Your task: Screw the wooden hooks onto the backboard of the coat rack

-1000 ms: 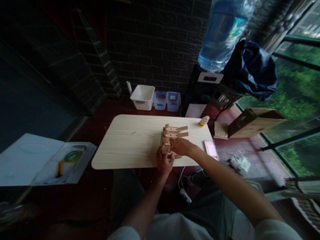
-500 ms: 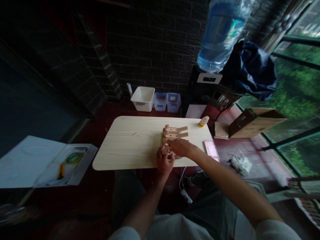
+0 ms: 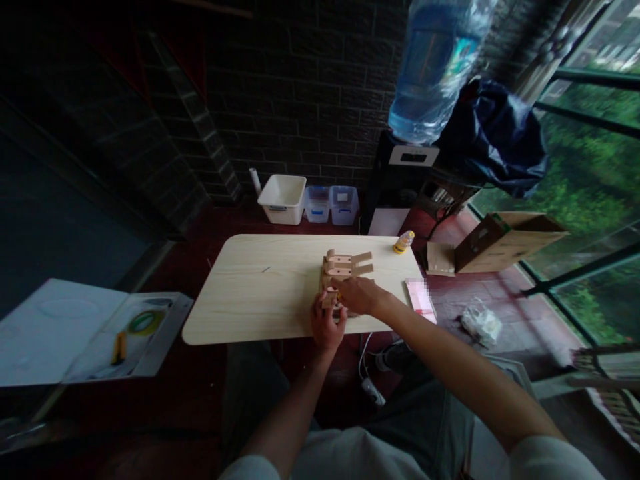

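A brown wooden piece with curved ends and slanted slats lies on the pale table, right of its middle. My left hand wraps its fingers and thumb round the near end of that piece. Over the same end is my right hand, its fingers closed on a small yellow thing that is mostly hidden. The two hands nearly touch, and they cover the near part of the wood.
At the table's back right corner stands a clear bottle with yellow ends. A pink sheet lies at the right edge. A thin dark object is on the left half. An open white case sits to the left.
The whole view has shifted slightly. Both hands stay at the near end of the wooden piece, with hardly any change in their grip.
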`<action>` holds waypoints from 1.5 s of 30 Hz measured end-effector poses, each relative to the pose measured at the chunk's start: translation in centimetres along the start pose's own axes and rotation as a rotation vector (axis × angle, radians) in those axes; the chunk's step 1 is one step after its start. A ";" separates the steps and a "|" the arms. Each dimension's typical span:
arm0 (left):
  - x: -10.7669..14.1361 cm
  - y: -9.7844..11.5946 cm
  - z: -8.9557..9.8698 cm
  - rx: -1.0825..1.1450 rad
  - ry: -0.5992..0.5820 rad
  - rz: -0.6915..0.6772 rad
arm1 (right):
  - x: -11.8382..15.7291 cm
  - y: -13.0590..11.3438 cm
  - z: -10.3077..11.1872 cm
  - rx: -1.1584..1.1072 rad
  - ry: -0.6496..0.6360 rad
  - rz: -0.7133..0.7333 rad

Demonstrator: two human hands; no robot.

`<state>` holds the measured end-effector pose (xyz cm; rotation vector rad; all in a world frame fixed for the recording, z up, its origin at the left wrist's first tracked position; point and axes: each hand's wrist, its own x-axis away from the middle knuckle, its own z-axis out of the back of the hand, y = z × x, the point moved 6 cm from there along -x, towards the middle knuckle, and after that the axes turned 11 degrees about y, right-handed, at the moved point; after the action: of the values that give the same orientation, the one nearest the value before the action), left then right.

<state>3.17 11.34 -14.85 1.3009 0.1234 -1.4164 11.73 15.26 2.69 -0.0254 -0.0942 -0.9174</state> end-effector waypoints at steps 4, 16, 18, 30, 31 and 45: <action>-0.1 0.1 0.1 -0.009 -0.001 0.014 | -0.2 -0.5 -0.3 -0.007 0.031 0.059; 0.1 -0.1 0.0 -0.019 -0.013 0.003 | -0.5 -0.1 -0.8 -0.005 0.025 0.048; 0.1 -0.1 -0.1 -0.014 -0.013 -0.002 | -0.3 0.2 -0.7 -0.043 0.005 0.029; 0.2 -0.2 -0.2 -0.003 0.000 -0.001 | -0.8 -0.2 -0.7 0.023 0.038 0.050; 0.1 -0.2 -0.1 -0.008 0.000 -0.001 | -0.8 -0.3 -0.8 0.028 0.036 0.056; 0.0 -0.2 -0.1 -0.013 0.008 0.000 | -0.6 0.5 -0.3 -0.054 0.011 0.013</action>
<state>3.11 11.44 -15.00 1.2955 0.1380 -1.4085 11.82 16.02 2.32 -0.0710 -0.0589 -0.9072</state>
